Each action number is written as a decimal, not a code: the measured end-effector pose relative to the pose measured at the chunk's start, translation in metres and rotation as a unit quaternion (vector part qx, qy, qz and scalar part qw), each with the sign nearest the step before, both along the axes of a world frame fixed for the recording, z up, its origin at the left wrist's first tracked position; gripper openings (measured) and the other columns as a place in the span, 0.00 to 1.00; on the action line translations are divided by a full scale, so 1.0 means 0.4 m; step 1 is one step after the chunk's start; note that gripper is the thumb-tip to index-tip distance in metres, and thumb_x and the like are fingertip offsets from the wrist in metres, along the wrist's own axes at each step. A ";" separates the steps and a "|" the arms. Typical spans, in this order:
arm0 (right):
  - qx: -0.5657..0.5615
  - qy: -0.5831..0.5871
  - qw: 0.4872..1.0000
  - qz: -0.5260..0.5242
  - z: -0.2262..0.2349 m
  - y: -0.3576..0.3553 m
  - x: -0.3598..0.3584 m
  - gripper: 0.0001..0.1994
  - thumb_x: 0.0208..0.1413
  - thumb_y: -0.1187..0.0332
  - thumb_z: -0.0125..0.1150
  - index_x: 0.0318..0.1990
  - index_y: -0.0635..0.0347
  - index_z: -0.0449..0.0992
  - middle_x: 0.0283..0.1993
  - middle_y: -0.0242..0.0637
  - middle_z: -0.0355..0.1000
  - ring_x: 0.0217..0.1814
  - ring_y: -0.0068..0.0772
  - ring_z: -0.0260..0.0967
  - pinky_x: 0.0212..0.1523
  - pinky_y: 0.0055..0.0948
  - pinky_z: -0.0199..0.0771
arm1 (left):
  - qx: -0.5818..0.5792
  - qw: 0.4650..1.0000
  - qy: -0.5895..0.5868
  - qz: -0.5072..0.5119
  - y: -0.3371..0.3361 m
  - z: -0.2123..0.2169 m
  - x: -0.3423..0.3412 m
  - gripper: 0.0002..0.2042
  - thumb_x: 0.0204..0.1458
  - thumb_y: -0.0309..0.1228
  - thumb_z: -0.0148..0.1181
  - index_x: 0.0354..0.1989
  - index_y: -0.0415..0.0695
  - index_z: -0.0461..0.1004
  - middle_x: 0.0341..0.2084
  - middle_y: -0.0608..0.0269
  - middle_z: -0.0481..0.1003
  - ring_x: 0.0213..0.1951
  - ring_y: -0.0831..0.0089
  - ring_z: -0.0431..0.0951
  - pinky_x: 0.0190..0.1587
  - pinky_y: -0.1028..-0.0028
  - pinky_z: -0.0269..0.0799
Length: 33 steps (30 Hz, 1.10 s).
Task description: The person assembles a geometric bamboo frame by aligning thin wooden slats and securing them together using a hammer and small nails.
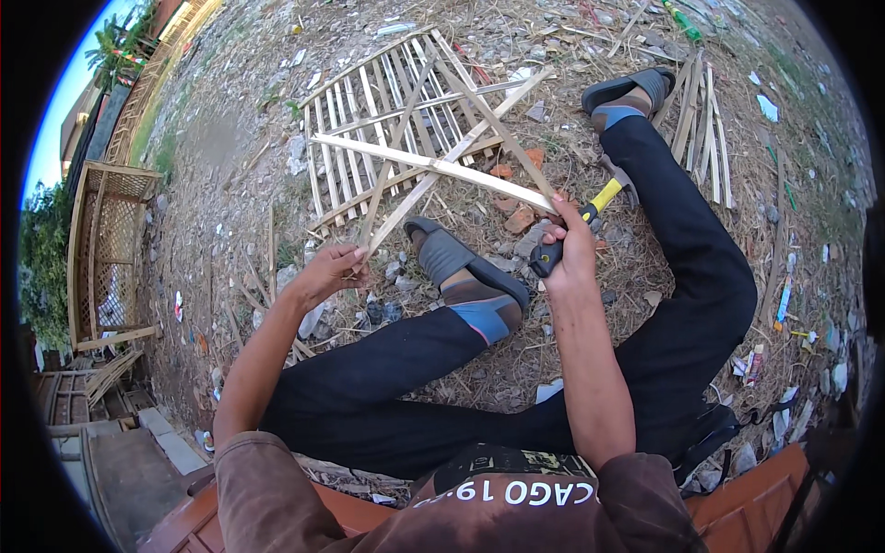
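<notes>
Several thin wooden slats (442, 167) are crossed over each other in front of me, making an open frame. My left hand (336, 274) pinches the near left corner of it, where two slat ends meet. My right hand (573, 241) is closed round a hammer (605, 196) with a yellow and black handle, its head pointing away to the right. The fingers of the same hand also touch the right corner of the crossed slats. Behind lies a slatted wooden panel (343, 190) on the ground, partly covered by the crossed slats.
My sandalled feet (454, 256) rest on rubble and dry grass. Loose slats (708, 138) lie beside the right foot. Broken red brick pieces (521, 219) sit between my feet. At the left stands a lattice wooden frame (115, 258); a green bottle (682, 20) lies far right.
</notes>
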State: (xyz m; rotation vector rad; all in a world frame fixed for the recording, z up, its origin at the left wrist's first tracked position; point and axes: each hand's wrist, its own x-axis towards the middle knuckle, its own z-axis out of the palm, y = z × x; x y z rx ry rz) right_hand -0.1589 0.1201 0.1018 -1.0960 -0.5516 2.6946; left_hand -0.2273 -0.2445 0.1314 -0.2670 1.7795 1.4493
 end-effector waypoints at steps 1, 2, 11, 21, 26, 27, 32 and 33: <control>-0.007 -0.003 1.000 -0.003 0.004 -0.002 0.000 0.07 0.57 0.71 0.64 0.40 0.56 0.71 0.29 0.25 0.66 0.19 0.09 0.57 0.18 0.11 0.61 | -0.039 0.999 0.021 -0.017 -0.006 -0.017 -0.009 0.10 0.63 0.40 0.58 0.39 0.46 0.75 0.28 0.68 0.75 0.34 0.77 0.77 0.42 0.72 0.74; -0.008 -0.005 1.000 -0.003 0.006 0.001 0.001 0.07 0.57 0.71 0.64 0.40 0.56 0.71 0.29 0.25 0.66 0.19 0.09 0.57 0.19 0.11 0.61 | -0.045 0.999 0.020 -0.019 -0.003 -0.020 -0.013 0.10 0.63 0.40 0.58 0.38 0.46 0.76 0.27 0.69 0.75 0.33 0.77 0.77 0.41 0.72 0.74; -0.004 -0.001 1.000 -0.008 -0.033 0.011 0.003 0.09 0.54 0.73 0.68 0.35 0.58 0.71 0.26 0.24 0.64 0.19 0.13 0.59 0.20 0.19 0.62 | -0.050 0.998 0.008 -0.029 -0.004 -0.027 -0.032 0.14 0.62 0.41 0.59 0.41 0.42 0.77 0.25 0.69 0.76 0.30 0.78 0.76 0.40 0.71 0.75; -0.013 -0.009 1.000 -0.004 -0.031 0.009 -0.002 0.10 0.53 0.73 0.68 0.35 0.57 0.70 0.25 0.24 0.63 0.19 0.14 0.58 0.20 0.20 0.62 | -0.052 0.998 -0.018 -0.005 0.007 0.005 -0.030 0.26 0.64 0.55 0.48 0.45 0.42 0.78 0.27 0.68 0.77 0.32 0.77 0.75 0.41 0.71 0.70; 0.000 -0.017 1.000 0.000 -0.027 0.002 0.003 0.10 0.53 0.73 0.69 0.35 0.57 0.69 0.25 0.23 0.62 0.19 0.14 0.58 0.20 0.20 0.62 | -0.094 0.995 -0.004 0.016 0.031 0.003 -0.020 0.24 0.65 0.53 0.47 0.43 0.44 0.77 0.30 0.67 0.79 0.31 0.78 0.74 0.38 0.74 0.67; 0.001 -0.018 1.000 -0.001 -0.023 -0.001 0.004 0.10 0.53 0.73 0.69 0.35 0.57 0.69 0.25 0.23 0.62 0.19 0.14 0.58 0.20 0.20 0.62 | -0.090 0.996 -0.011 0.014 0.026 0.000 -0.025 0.22 0.65 0.52 0.47 0.43 0.44 0.77 0.31 0.66 0.79 0.32 0.78 0.74 0.37 0.74 0.67; -0.006 -0.016 1.000 0.001 -0.035 0.004 0.014 0.10 0.53 0.73 0.68 0.36 0.59 0.70 0.25 0.23 0.62 0.20 0.12 0.58 0.19 0.17 0.61 | -0.100 0.995 -0.007 0.018 0.036 0.001 -0.031 0.19 0.64 0.46 0.51 0.47 0.41 0.76 0.33 0.64 0.80 0.34 0.77 0.75 0.39 0.74 0.68; -0.001 -0.016 1.000 0.002 -0.030 -0.001 0.017 0.10 0.53 0.73 0.68 0.36 0.59 0.70 0.25 0.23 0.62 0.20 0.12 0.58 0.19 0.16 0.60 | -0.092 0.996 0.003 0.019 0.027 -0.001 -0.033 0.19 0.64 0.45 0.51 0.48 0.40 0.76 0.33 0.64 0.80 0.34 0.76 0.75 0.39 0.74 0.68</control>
